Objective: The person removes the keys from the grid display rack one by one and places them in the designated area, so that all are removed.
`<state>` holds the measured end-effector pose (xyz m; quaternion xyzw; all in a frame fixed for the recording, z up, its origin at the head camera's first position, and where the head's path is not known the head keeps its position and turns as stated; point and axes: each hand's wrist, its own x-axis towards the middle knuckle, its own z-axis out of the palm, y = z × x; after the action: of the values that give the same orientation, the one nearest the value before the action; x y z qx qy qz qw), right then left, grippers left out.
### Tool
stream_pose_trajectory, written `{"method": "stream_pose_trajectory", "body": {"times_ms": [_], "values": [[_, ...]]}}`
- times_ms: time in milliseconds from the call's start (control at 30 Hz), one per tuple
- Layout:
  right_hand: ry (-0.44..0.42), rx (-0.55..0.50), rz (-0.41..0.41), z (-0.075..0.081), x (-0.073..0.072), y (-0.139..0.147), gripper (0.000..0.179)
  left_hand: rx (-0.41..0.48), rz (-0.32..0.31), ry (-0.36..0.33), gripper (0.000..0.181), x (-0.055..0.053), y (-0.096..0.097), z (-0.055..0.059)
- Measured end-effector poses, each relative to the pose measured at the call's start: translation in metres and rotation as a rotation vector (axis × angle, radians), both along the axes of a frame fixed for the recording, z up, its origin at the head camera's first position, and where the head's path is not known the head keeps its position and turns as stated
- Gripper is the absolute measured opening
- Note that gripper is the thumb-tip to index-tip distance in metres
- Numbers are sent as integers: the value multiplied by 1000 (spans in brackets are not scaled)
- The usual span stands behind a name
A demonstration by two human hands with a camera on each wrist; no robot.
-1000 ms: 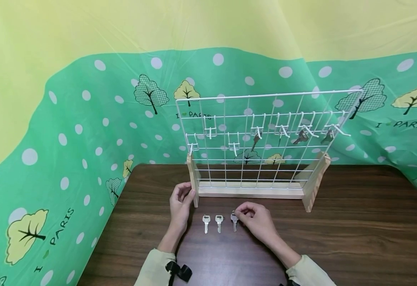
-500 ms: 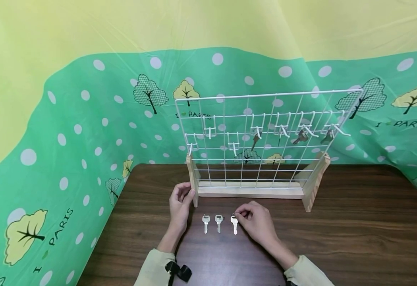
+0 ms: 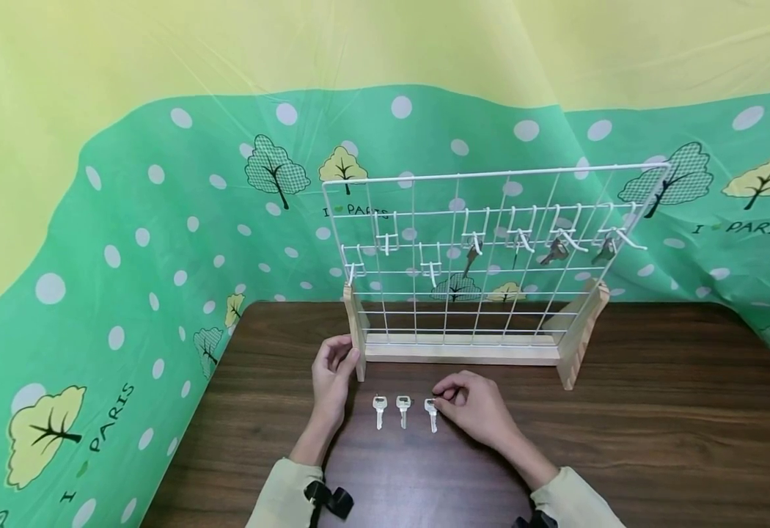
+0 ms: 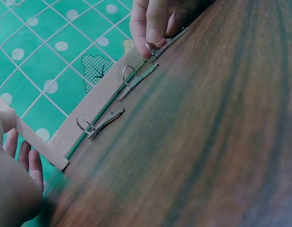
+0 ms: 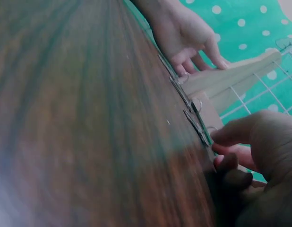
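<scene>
On the table, in front of a white wire rack [image 3: 464, 174] with wooden legs, three silver keys lie in a row. My left hand [image 3: 330, 378] holds the rack's left wooden leg [image 3: 356, 330] between thumb and fingers. At the right end of the row, my right hand [image 3: 476, 412] pinches the small ring at the head of a key [image 3: 432, 418]; its blade points toward me. The left key [image 3: 379, 414] and the middle key [image 3: 403, 413] lie apart from both hands. Their wire rings [image 4: 129, 74] stand up in the left wrist view.
White hooks [image 3: 431, 273] hang on the grid at two heights. Several dark keys [image 3: 556, 251] hang from hooks toward the right, while the left hooks hold none. A wooden bar [image 3: 464, 356] joins the legs. Behind the dark wood table [image 3: 688, 425] hangs a green and yellow cloth [image 3: 160, 308].
The right-hand key has turned slightly and shifted a little left at my right fingertips. My left hand keeps its place on the rack's leg.
</scene>
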<state>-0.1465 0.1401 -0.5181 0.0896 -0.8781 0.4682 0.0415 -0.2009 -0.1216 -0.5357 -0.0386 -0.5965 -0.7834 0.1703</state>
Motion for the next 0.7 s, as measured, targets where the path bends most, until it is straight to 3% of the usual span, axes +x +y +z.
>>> {"method": "stream_pose_trajectory", "body": {"times_ms": [333, 700], "values": [[-102, -25, -33, -4, -1, 6, 31, 6, -4, -8, 31, 0, 1, 1], [-60, 33, -28, -3, 1, 3, 40, 10, 6, -13, 26, 0, 0, 0]]}}
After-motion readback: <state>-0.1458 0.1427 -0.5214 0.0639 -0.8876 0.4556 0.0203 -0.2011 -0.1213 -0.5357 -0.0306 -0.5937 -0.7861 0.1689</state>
